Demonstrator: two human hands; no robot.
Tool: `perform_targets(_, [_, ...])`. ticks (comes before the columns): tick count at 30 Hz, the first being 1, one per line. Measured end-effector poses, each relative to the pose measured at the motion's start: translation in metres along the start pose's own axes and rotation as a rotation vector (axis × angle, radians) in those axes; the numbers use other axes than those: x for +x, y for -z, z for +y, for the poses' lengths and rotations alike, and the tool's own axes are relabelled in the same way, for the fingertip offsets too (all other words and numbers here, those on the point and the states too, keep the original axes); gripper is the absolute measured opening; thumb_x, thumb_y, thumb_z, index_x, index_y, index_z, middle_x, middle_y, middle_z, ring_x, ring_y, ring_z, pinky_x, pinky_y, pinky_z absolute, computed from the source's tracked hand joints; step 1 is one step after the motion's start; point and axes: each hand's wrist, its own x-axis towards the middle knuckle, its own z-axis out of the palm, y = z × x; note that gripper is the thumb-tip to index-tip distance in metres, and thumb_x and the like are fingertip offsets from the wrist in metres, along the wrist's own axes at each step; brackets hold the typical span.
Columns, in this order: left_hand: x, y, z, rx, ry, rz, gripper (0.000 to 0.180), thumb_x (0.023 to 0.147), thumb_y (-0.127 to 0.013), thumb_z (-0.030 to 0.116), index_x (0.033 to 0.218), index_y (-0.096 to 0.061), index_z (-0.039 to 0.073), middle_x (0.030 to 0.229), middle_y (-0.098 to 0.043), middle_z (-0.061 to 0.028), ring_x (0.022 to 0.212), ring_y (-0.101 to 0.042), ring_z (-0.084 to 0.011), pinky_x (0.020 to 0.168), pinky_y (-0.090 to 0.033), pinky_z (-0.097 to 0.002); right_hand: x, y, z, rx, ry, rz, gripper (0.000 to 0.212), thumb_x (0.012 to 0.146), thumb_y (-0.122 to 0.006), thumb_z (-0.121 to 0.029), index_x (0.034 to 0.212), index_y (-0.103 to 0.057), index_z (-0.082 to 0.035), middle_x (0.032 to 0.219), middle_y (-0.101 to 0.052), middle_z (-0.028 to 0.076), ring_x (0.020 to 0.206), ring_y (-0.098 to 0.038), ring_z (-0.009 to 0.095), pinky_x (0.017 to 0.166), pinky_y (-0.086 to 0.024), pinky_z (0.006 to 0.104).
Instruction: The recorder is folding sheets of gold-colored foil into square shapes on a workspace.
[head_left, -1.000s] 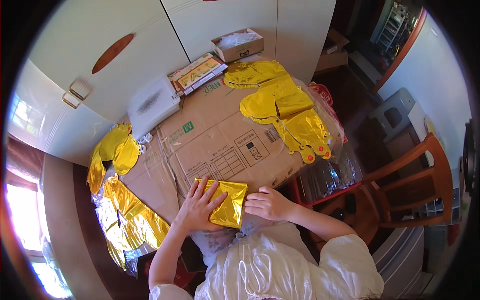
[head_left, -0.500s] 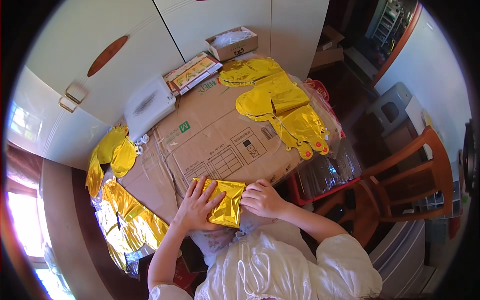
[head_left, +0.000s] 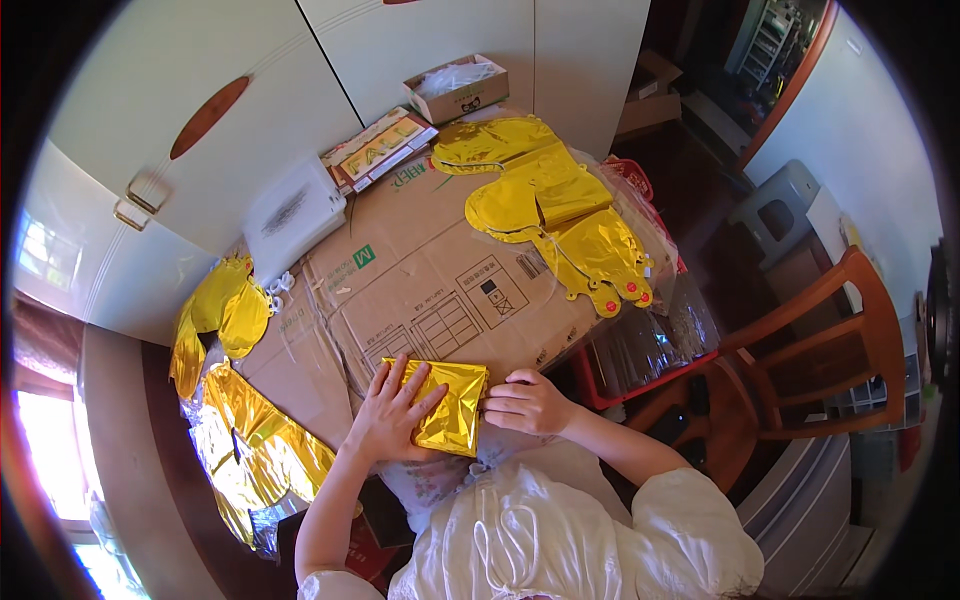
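Observation:
A folded gold foil balloon [head_left: 455, 405] lies near the cardboard's front edge, close to my body. My left hand [head_left: 392, 415] rests flat across its left side, fingers spread over the shiny surface. At its right edge is my right hand [head_left: 527, 403], fingers curled in and tips against the foil; the thumb is mostly hidden. Farther back on the right, several gold foil balloons [head_left: 560, 190] lie flat and overlapping, with small red dots on their rounded ends. More gold foil balloons [head_left: 265, 425] hang over the left edge of the cardboard.
Printed brown cardboard [head_left: 400, 260] covers the table. Along the back stand a white plastic container [head_left: 295, 215], a flat printed box [head_left: 378, 150] and a small open carton [head_left: 460, 90] of clear plastic. A wooden chair [head_left: 810, 350] is at right, beside a red-rimmed tray [head_left: 650, 385].
My right hand's fingers have shifted slightly down along the foil's right edge, and its index finger is raised a little. The left hand stays on the foil. The whole view has shifted slightly.

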Motion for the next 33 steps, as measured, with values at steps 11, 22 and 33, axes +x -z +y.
perform_targets(11, [0.0,-0.003,-0.001,-0.022,0.001,0.004,0.092,0.062,-0.07,0.061,0.143,-0.046,0.025,0.15,-0.038,-0.0152,0.143,-0.022,-0.0452,0.116,-0.016,-0.0579,0.0,-0.002,-0.002,0.008,-0.035,0.027,0.019,0.087,-0.058,-0.017,0.103,-0.068,-0.017,0.103,-0.065,-0.006,0.104,-0.059,0.011,0.09,-0.044,0.0332])
perform_targets(22, [-0.001,-0.003,-0.001,-0.005,-0.002,-0.003,0.093,0.061,-0.07,0.063,0.143,-0.046,0.025,0.15,-0.038,-0.0152,0.142,-0.024,-0.0458,0.115,-0.017,-0.0582,0.008,-0.002,-0.014,0.141,-0.32,0.001,0.016,0.071,-0.075,-0.019,0.085,-0.068,-0.015,0.099,-0.059,-0.002,0.102,-0.055,0.019,0.091,-0.038,0.0394])
perform_targets(33, [-0.002,-0.004,-0.003,-0.005,-0.02,0.022,0.092,0.063,-0.069,0.063,0.143,-0.045,0.025,0.149,-0.039,-0.0158,0.141,-0.025,-0.0457,0.114,-0.018,-0.0589,0.03,-0.001,-0.024,0.106,-0.588,-0.069,0.018,0.071,-0.076,-0.02,0.083,-0.064,-0.013,0.095,-0.058,0.0,0.1,-0.055,0.022,0.089,-0.039,0.0417])
